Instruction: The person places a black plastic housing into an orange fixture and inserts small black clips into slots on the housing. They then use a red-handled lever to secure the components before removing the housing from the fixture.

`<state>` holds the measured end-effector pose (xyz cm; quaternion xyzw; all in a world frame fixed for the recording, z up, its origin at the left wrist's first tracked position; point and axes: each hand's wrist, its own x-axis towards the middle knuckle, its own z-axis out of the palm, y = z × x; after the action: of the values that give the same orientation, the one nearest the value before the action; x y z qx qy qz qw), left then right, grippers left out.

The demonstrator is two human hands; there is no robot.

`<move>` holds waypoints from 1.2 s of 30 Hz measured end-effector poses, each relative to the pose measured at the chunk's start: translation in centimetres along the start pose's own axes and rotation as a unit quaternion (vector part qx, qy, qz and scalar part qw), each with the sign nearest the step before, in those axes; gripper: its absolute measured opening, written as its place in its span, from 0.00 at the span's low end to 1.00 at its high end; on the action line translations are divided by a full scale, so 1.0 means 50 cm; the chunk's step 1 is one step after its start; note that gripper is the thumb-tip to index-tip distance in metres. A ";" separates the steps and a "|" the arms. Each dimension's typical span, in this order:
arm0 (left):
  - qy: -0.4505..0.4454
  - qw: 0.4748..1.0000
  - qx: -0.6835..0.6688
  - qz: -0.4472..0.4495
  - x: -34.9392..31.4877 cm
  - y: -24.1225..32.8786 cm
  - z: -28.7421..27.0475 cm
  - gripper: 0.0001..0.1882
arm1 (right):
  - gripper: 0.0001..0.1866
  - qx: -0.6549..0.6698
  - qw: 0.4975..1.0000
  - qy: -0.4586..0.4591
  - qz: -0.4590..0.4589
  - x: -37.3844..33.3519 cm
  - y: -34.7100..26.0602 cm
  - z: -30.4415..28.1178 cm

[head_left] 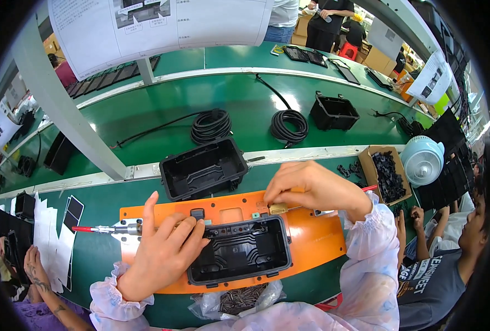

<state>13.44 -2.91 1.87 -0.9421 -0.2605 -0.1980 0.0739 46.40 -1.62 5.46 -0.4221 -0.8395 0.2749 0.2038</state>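
On an orange fixture plate [316, 234] lies an open black plastic box [242, 256], its ribbed inside facing up. My left hand [167, 243] rests at the box's upper left corner, fingers stretched out and thumb raised, covering part of a metal toggle clamp with a red handle [83, 228]. My right hand [316, 187] is closed in a pinch over the plate, beside a brass-coloured block [278, 208] at the box's upper right. What the fingertips hold, if anything, is hidden. A rod runs from the block toward a second red handle [369, 188].
Behind the plate stands another black box [203, 168]. Coiled black cables [289, 127] lie on the far green bench. At right are a carton of small black parts [389, 175] and a light-blue fan [423, 160]. A bag of screws [242, 300] lies in front. Co-workers sit both sides.
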 end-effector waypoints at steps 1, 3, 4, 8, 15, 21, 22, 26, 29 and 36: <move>-0.002 1.000 0.001 0.001 0.000 0.001 0.000 0.16 | 0.08 0.048 0.998 -0.038 -0.023 0.007 0.003 0.005; -0.004 1.000 0.002 0.004 0.002 0.001 -0.001 0.17 | 0.08 0.115 0.988 -0.085 -0.051 0.018 0.012 0.020; -0.002 1.000 0.002 0.006 0.002 0.001 0.000 0.17 | 0.08 0.114 0.989 -0.085 -0.049 0.021 0.010 0.024; -0.005 1.000 0.004 0.009 0.003 -0.002 -0.003 0.17 | 0.10 0.139 0.989 -0.046 0.026 0.027 0.000 0.036; 0.007 1.000 -0.009 0.025 0.015 -0.004 0.002 0.16 | 0.09 -0.140 0.967 0.176 -0.116 0.029 0.031 0.045; -0.001 1.000 -0.002 0.027 0.019 0.004 -0.002 0.15 | 0.08 0.245 0.964 0.093 0.038 0.000 0.019 0.078; -0.005 1.000 0.000 0.026 0.019 0.005 -0.005 0.15 | 0.08 0.245 0.964 0.093 0.036 -0.001 0.018 0.079; 0.012 0.998 -0.022 0.053 0.040 0.012 0.000 0.14 | 0.09 0.201 0.974 0.086 0.057 -0.007 0.018 0.092; 0.013 0.995 -0.050 0.081 0.064 0.018 0.009 0.14 | 0.10 0.092 0.988 0.116 0.033 -0.009 0.006 0.101; 0.034 0.983 -0.118 0.136 0.124 0.025 0.060 0.20 | 0.09 0.133 0.977 0.150 0.077 -0.035 -0.006 0.117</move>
<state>19.96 -0.39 1.62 -0.9635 -0.1020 -0.2476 -0.0024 43.83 -4.92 0.97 -0.4909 -0.7205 0.3324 0.3598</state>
